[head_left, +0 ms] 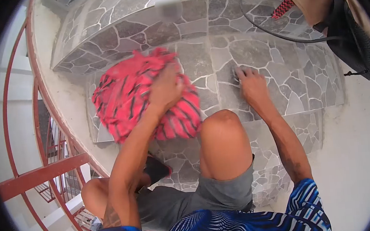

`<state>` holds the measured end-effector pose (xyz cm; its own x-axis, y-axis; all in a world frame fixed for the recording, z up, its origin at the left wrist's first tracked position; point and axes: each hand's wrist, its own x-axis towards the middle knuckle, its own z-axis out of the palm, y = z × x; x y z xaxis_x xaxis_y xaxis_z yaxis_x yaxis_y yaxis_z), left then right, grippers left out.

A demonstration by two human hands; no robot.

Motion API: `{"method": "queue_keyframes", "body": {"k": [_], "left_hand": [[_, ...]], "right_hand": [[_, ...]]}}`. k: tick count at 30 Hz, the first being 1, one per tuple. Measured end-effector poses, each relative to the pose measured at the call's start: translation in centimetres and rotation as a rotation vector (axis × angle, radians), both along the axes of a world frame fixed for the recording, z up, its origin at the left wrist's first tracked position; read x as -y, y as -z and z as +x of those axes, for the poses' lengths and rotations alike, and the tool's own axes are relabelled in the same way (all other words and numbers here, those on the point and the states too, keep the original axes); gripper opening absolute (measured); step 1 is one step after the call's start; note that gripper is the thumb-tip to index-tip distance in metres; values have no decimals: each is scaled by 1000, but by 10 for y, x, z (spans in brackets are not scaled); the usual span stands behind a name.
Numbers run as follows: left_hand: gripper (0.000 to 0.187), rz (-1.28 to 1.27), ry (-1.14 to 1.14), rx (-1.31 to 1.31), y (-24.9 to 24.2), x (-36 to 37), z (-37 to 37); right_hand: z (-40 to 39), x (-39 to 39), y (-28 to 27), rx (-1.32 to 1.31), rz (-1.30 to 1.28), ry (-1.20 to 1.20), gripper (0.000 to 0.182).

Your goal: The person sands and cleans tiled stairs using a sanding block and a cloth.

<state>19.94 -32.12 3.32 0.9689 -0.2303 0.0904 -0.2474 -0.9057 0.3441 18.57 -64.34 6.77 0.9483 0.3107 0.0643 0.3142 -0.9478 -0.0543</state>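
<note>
A bunched pink-red cloth (122,94) with black stripes lies in a heap on the tiled step. My left hand (167,88) is over the right side of this heap, against the fabric; motion smears its fingers, so their grip does not show. To the right, my right hand (252,82) is low over the grey stone-pattern step (278,82), its fingers curled downward. A small dark patch beside those fingertips could be an object or a shadow; I cannot make it out.
A red metal railing (44,176) curves along the left, with a drop beyond it. Another step (130,33) rises ahead. At upper right are a tan and black bag (347,29), a dark cable (269,33) and a red-black patterned strip (283,8). My bent knee (226,142) is close to the cloth.
</note>
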Motion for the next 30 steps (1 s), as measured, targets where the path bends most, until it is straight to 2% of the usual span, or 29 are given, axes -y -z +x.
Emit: {"method": "queue_keyframes", "body": {"k": [1,4,9,12,15,19,22,25,26,27,29,30], "left_hand": [[66,36,-87,74,11,-20,-7],[62,111,-157,190,4,-48,-31],[57,70,-177,213,7,-48,-28],[56,8,-181,190,3,-46,-29],[56,3,-173,189,4,-49,-28],[56,-11,-177,172,2,-47,-26],[59,11,-147,149,0,-49,-24],[62,84,-123,110,1,-51,-23],[63,124,-106,92,2,-51,-25],[64,165,-89,85,2,-53,-22],[66,211,-42,80,0,-57,-15],[67,219,-11,83,-2,-60,-11]], "right_hand": [[12,-11,-1,39,24,-23,34],[42,-51,2,83,38,-89,26],[68,-104,4,18,-120,-158,19],[104,-100,-1,-42,-84,-112,16],[89,-123,11,73,-227,-180,15],[119,-117,-5,-49,-73,-138,17],[94,-129,7,93,-286,-191,16],[106,-113,7,125,-219,-260,16],[120,-113,5,127,-174,-149,15],[119,-114,5,126,-182,-175,15],[100,-120,17,108,-213,-235,15],[85,-124,22,187,-204,-246,14]]}}
